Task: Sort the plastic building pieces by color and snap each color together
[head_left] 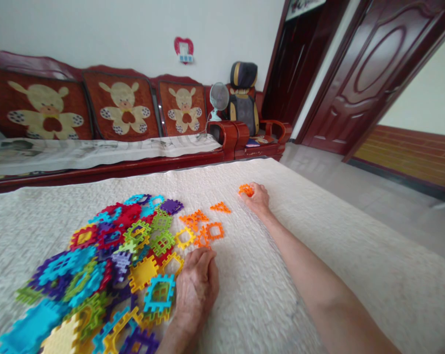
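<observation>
In the head view, an orange notched plastic piece (246, 189) is being pinched in the nearly closed fingers of the right hand (258, 199), beyond the right edge of the multicoloured plastic heap (121, 263); an orange latticed plastic triangle (220, 207), long side crosswise, is lying between heap and that nearer hand. By the heap, the left hand (197, 280) is being held curled, any grip untellable. The heap is being borne by a cream textured cloth (252, 285), a red-brown wooden sofa (108, 171) standing behind.

A pale cloth (252, 285) carries a heap of multicoloured notched pieces (121, 264) beside several orange ones (195, 220).
</observation>
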The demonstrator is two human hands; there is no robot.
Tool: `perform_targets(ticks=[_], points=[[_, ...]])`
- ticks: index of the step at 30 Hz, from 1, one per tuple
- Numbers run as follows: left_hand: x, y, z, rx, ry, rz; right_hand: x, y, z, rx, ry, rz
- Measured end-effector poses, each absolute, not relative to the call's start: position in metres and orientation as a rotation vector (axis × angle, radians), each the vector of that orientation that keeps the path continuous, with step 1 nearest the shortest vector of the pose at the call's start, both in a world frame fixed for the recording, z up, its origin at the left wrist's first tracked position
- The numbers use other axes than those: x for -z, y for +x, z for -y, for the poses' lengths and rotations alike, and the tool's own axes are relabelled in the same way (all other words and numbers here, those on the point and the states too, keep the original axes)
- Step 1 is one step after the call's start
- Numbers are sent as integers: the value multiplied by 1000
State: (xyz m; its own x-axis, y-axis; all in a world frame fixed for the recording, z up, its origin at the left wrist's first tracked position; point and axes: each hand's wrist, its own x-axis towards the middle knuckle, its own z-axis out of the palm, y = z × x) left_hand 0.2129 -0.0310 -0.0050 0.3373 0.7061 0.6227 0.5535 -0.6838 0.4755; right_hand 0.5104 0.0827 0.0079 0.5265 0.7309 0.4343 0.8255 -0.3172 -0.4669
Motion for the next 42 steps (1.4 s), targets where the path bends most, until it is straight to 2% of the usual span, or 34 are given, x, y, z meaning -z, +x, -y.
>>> perform_targets(ticks=[7,12,16,20,25,31,36,38,42], points=[[4,213,32,-1259,2386,-1171,-10,510,-80,130,-2135,1254],[4,214,33,-1248,2340,-1185,-10,498,-76,206,-1793,1415],[7,215,32,-1254,2320,-1195,-21,469,-67,-178,-1460,1782],[10,215,30,-1270,2334,-1179,-40,437,-55,-548,-1355,2120],[9,215,30,-1255,2342,-1194,-48,416,-45,-560,-1338,2410],[7,215,31,-1235,2334,-1194,-52,417,-44,-528,-1383,2455],[5,215,32,-1225,2332,-1199,-68,428,-44,-1052,-1433,2282],[5,215,32,-1218,2336,-1196,-70,429,-44,-1158,-1469,2217],[5,214,31,-1225,2345,-1191,-73,428,-42,-779,-1616,2230]])
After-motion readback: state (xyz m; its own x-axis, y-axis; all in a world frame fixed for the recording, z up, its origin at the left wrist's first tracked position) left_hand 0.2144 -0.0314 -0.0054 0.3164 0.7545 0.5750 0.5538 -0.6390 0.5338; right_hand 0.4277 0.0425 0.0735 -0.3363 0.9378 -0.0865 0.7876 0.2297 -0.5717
